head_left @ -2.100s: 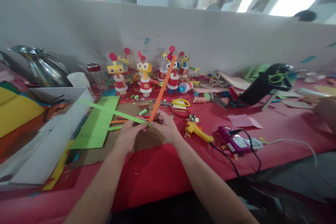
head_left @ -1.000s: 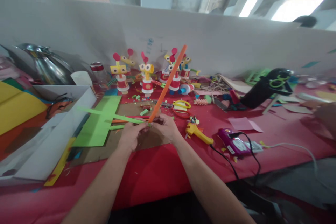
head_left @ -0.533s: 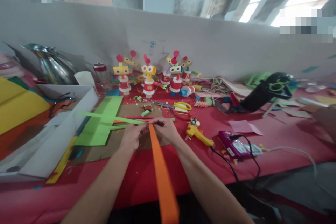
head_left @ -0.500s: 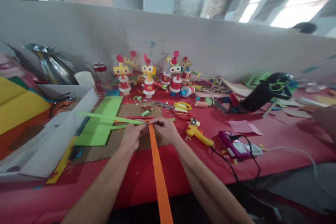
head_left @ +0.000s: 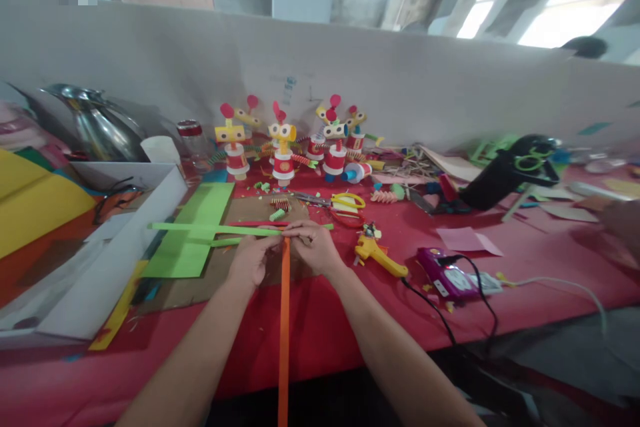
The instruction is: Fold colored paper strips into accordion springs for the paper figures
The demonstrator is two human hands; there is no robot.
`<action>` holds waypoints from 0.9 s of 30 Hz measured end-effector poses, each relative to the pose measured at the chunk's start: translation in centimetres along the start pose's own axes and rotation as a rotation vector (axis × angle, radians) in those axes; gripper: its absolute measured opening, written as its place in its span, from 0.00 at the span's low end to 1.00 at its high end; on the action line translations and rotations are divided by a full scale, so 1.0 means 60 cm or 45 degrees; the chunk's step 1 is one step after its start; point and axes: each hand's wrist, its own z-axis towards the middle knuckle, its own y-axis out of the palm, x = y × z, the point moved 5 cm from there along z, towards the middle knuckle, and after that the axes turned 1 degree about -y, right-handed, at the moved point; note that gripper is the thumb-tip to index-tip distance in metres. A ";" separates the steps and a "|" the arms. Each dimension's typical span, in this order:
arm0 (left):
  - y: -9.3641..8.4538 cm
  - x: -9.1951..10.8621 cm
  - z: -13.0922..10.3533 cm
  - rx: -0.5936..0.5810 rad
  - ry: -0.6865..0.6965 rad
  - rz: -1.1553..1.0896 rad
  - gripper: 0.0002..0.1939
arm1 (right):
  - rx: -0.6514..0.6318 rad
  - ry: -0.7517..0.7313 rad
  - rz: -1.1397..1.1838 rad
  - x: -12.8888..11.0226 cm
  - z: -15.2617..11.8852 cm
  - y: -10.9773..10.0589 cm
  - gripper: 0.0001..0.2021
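My left hand (head_left: 253, 259) and my right hand (head_left: 315, 245) meet over a piece of brown cardboard (head_left: 185, 293), fingertips pinched together. Between them they grip the joined ends of a green paper strip (head_left: 195, 229) and an orange paper strip (head_left: 285, 333). Leftward from the fingers runs the green strip, above a green paper sheet (head_left: 187, 253). The orange one hangs straight toward me past the table edge. The fold where the strips cross is mostly hidden by my fingers. Just beyond lie small coiled paper springs (head_left: 277, 215) and scissors (head_left: 347, 200) with yellow and red handles.
Paper-cup figures (head_left: 283, 163) stand against the wall at the back. A white box (head_left: 125, 247) is at left, near a metal jug (head_left: 103, 127). Right of my hands are a yellow glue gun (head_left: 380, 259), a purple power strip (head_left: 445, 277) with cables, and a black bottle-like object (head_left: 500, 177).
The orange strip's hanging length has swung left and now shows narrower. The green strip's free end has dipped slightly. Both hands stay in nearly the same place, still pinching.
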 end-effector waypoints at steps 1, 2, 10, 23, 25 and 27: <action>0.001 0.002 -0.001 0.001 0.014 0.004 0.11 | -0.001 0.007 0.016 0.000 0.000 0.000 0.15; 0.003 0.005 -0.003 0.006 0.022 0.008 0.11 | 0.003 0.033 0.062 0.001 0.000 0.000 0.15; 0.013 0.029 -0.015 -0.004 0.105 -0.049 0.16 | 0.111 0.571 0.656 0.025 -0.008 0.009 0.11; 0.012 0.010 -0.009 -0.053 0.008 0.018 0.09 | 0.166 0.627 0.543 0.025 -0.008 0.010 0.09; 0.010 0.006 -0.011 -0.015 -0.059 0.029 0.10 | 0.176 0.632 0.527 0.027 -0.008 0.009 0.10; 0.011 0.005 -0.014 0.016 -0.105 0.017 0.11 | 0.186 0.643 0.526 0.029 -0.008 0.009 0.10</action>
